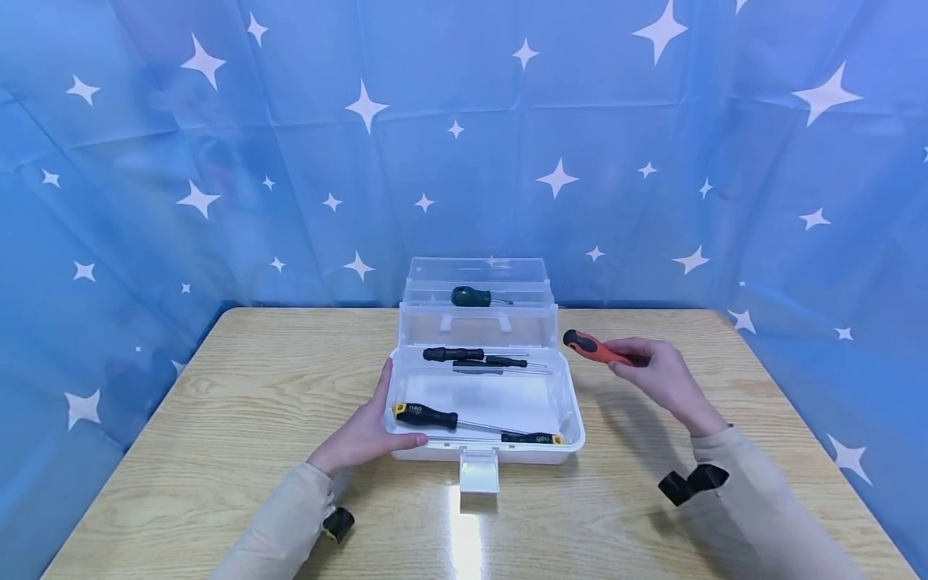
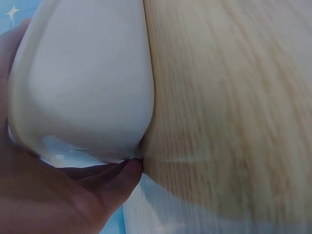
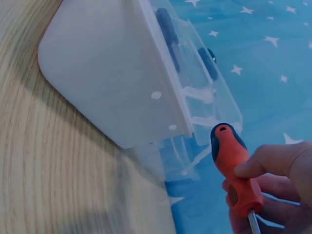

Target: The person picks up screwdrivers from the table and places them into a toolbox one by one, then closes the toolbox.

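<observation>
A white plastic toolbox (image 1: 478, 453) stands on the table with its clear lid raised. My left hand (image 1: 367, 427) holds the box at its front left corner, thumb over the front rim and fingers along the left side. To the right of the box, my right hand (image 1: 656, 374) grips a red and black screwdriver (image 3: 231, 161) in the air by its handle. Inside the box lie a large black and yellow screwdriver (image 1: 428, 416), a smaller one (image 1: 532, 438) and several black-handled screwdrivers (image 1: 453, 354) at the back. A stubby green screwdriver (image 1: 471, 296) is in the raised upper part.
The latch (image 1: 479, 475) hangs down at the box's front. A wooden table (image 1: 254, 387) extends around the box. Behind it hangs a blue cloth with white stars (image 1: 366, 106). Black wrist mounts (image 1: 693, 483) are on both sleeves.
</observation>
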Tool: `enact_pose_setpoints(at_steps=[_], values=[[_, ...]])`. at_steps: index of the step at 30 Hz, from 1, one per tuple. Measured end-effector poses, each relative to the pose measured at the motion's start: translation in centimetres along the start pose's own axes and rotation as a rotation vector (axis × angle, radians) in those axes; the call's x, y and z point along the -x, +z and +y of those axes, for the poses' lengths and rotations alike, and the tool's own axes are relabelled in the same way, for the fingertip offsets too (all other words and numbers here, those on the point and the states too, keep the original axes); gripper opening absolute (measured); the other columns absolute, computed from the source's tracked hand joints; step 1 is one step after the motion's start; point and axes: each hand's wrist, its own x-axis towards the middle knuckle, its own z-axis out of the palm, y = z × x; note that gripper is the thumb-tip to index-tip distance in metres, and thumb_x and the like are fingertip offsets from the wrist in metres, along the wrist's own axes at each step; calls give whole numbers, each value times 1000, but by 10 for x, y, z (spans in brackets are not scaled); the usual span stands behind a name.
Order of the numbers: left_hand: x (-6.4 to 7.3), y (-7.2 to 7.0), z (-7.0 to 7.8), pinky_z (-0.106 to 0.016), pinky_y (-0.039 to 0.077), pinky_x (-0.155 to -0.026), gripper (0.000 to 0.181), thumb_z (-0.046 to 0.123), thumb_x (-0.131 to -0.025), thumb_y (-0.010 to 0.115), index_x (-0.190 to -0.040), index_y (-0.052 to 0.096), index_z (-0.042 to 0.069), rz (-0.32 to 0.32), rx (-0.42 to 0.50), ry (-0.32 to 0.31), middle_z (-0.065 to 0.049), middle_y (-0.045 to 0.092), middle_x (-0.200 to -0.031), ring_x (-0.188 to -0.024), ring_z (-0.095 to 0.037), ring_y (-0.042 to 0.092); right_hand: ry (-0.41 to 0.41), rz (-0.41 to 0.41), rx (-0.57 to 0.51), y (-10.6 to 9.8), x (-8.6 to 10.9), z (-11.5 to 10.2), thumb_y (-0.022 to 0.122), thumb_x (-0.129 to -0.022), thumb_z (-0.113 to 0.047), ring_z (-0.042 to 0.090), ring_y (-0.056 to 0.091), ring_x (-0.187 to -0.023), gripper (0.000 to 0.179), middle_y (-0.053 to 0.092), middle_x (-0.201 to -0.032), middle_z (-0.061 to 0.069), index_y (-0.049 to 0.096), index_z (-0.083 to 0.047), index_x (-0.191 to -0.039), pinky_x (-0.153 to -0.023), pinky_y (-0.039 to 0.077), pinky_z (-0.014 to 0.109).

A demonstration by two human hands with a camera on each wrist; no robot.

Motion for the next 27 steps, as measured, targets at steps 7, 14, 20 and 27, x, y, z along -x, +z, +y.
enact_pose_setpoints(at_steps=[7, 14, 20, 27], values=[[0, -1, 1, -58, 31, -104, 126, 32, -74, 85, -155, -11, 16, -11, -11, -9, -20, 32, -151, -131, -37, 40, -6, -11, 14, -4, 5, -14, 66, -92, -8, 24, 53, -75, 32, 67, -102, 19, 64, 5, -121, -60, 43, 28], [0, -2, 1, -57, 31, -104, 127, 32, -74, 85, -154, -13, 15, -10, -23, -10, -23, 40, -146, -129, -37, 42, -27, -8, 28, -4, 8, -27, 67, -90, -6, 26, 54, -77, 31, 67, -103, 18, 65, 4, -120, -60, 44, 29], [1, -3, 3, -57, 31, -104, 126, 33, -75, 84, -154, -12, 16, -12, -35, -15, -22, 41, -145, -128, -37, 43, -59, -4, 26, 1, 9, -38, 68, -89, -4, 26, 57, -81, 29, 68, -102, 17, 68, 3, -116, -63, 46, 29], [1, -3, 3, -57, 31, -104, 126, 31, -75, 85, -154, -12, 16, -17, -19, 3, -23, 42, -144, -128, -37, 44, -79, -27, 6, 8, 11, -48, 69, -88, -3, 25, 57, -81, 28, 67, -104, 18, 68, 4, -115, -63, 47, 29]])
